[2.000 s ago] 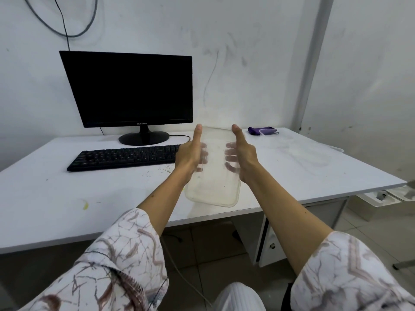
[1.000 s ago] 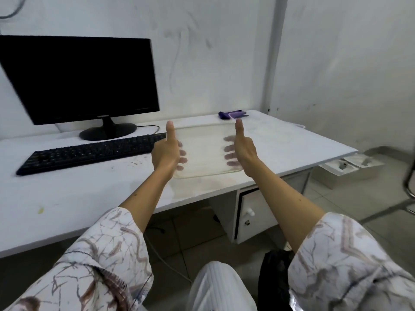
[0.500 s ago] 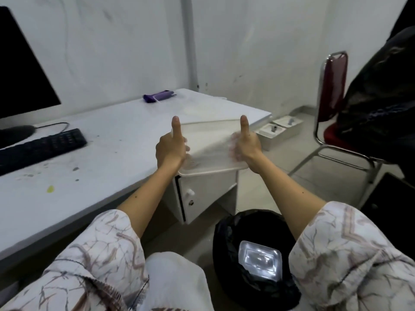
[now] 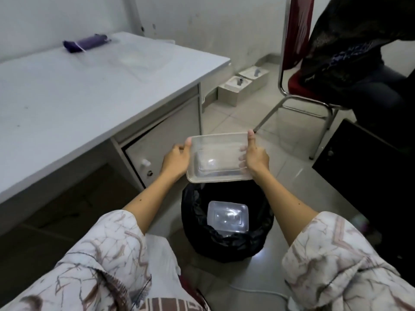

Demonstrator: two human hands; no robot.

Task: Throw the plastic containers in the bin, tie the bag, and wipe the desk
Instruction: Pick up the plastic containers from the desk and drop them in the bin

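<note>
I hold a clear plastic container (image 4: 216, 158) in the air just above the far rim of the bin (image 4: 265, 221). My left hand (image 4: 177, 159) grips its left side and my right hand (image 4: 256, 157) grips its right side, thumbs on top. The bin stands on the floor lined with a black bag (image 4: 195, 209); another clear plastic container (image 4: 228, 216) lies inside it. The white desk (image 4: 67, 97) is to the left, with a faint clear plastic piece (image 4: 134, 58) lying near its far end.
A purple item (image 4: 86, 43) lies at the desk's far edge. A desk drawer unit (image 4: 161, 142) stands beside the bin. A red chair (image 4: 298, 63) with dark cloth over it stands at right, a black cabinet (image 4: 363, 167) beyond the bin, two small boxes (image 4: 238, 88) by the wall.
I have turned right, away from the monitor and keyboard, and carried the container off the desk and down to just above the bin. Both hands kept their grip.
</note>
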